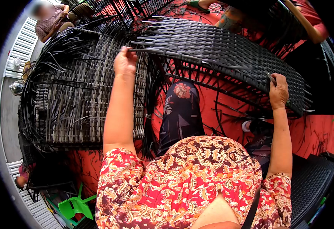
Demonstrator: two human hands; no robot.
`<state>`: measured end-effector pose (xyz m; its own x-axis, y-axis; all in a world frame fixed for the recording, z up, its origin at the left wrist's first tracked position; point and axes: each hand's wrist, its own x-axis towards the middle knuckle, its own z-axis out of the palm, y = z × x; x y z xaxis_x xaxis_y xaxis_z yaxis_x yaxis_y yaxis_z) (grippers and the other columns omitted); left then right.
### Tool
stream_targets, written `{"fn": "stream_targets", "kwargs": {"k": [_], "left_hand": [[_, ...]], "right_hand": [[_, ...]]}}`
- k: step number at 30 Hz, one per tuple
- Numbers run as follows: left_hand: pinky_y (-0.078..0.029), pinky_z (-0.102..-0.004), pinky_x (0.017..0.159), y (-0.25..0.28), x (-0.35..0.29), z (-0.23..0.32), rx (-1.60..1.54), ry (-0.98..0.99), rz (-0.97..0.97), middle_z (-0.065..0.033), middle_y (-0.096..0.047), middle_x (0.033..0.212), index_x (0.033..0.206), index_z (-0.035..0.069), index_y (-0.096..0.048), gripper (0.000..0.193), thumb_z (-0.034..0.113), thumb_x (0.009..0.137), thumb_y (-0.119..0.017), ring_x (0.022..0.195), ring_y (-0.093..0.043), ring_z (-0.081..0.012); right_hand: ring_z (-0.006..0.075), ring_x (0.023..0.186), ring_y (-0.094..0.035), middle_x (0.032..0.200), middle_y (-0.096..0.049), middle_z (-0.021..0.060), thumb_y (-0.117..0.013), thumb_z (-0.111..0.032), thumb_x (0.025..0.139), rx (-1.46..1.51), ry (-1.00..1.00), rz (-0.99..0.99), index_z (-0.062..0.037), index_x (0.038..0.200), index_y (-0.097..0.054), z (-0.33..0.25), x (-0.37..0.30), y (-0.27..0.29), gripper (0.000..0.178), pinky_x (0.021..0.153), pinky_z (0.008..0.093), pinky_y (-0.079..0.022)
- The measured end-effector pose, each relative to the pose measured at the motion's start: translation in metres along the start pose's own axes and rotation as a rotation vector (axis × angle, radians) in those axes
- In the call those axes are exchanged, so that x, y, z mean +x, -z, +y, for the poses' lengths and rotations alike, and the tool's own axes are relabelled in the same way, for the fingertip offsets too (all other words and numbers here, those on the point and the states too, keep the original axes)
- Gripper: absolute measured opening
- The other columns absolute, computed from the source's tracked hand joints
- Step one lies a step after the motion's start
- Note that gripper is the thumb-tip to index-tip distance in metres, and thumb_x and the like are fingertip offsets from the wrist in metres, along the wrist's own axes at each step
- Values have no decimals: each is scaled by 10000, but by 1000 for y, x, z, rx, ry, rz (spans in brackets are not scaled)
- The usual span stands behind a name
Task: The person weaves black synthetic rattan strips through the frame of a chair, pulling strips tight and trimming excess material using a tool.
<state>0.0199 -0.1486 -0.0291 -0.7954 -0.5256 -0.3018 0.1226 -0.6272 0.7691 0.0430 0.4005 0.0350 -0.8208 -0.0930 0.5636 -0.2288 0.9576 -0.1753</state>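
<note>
With our left hand [125, 62] we pinch a dark strip [144, 50] of the woven panel [212, 45]; our right hand [279, 91] grips a small tool [271, 78] near its other end.

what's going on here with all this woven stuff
A person is handling a dark woven panel. Their left hand pinches a dark strip at its left end; the right hand, near its right end, grips a thin pointed item, unclear exactly what. A second woven piece is at the left.
</note>
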Motion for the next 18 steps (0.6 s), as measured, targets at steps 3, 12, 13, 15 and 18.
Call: {"fn": "stream_targets", "kwargs": {"k": [3, 12, 13, 15, 18], "left_hand": [[-491, -292, 529, 41, 31, 42, -57, -77, 128, -18, -622, 668, 758, 74, -620, 215, 240, 892, -591, 592, -591, -131], [-501, -345, 658, -24, -33, -7, 68, 144, -128, -29, -649, 725, 841, 79, -648, 158, 237, 849, -645, 649, -628, -196], [-505, -329, 620, -28, -34, -11, 32, 132, -120, -40, -646, 715, 833, 67, -644, 153, 218, 859, -629, 638, -624, -189], [-501, -309, 582, -17, -19, -8, 31, 42, -75, -44, -643, 707, 827, 62, -643, 154, 208, 866, -615, 629, -619, -181], [-496, -277, 531, 11, 1, 22, -16, -69, 14, -48, -642, 698, 809, 56, -639, 156, 191, 875, -596, 604, -613, -160]], "right_hand": [[296, 878, -574, 945, -574, 62, -614, -69, 779, -1, -2, 2, -129, 935, -585, 3, -2, 0, 170, 734, 391, -466], [299, 891, -567, 943, -571, 66, -605, -83, 785, 0, -16, -9, -132, 940, -581, 3, -2, -3, 165, 747, 393, -460], [299, 893, -567, 946, -571, 63, -606, -85, 786, 0, -17, -11, -135, 941, -580, 4, -2, -4, 165, 746, 395, -461], [299, 895, -567, 951, -571, 59, -606, -89, 789, 6, -19, -10, -141, 943, -577, 6, -2, -6, 165, 742, 397, -463], [301, 898, -567, 963, -569, 54, -607, -100, 796, -3, -26, -29, -152, 949, -575, 5, -1, -6, 165, 737, 405, -466]]}}
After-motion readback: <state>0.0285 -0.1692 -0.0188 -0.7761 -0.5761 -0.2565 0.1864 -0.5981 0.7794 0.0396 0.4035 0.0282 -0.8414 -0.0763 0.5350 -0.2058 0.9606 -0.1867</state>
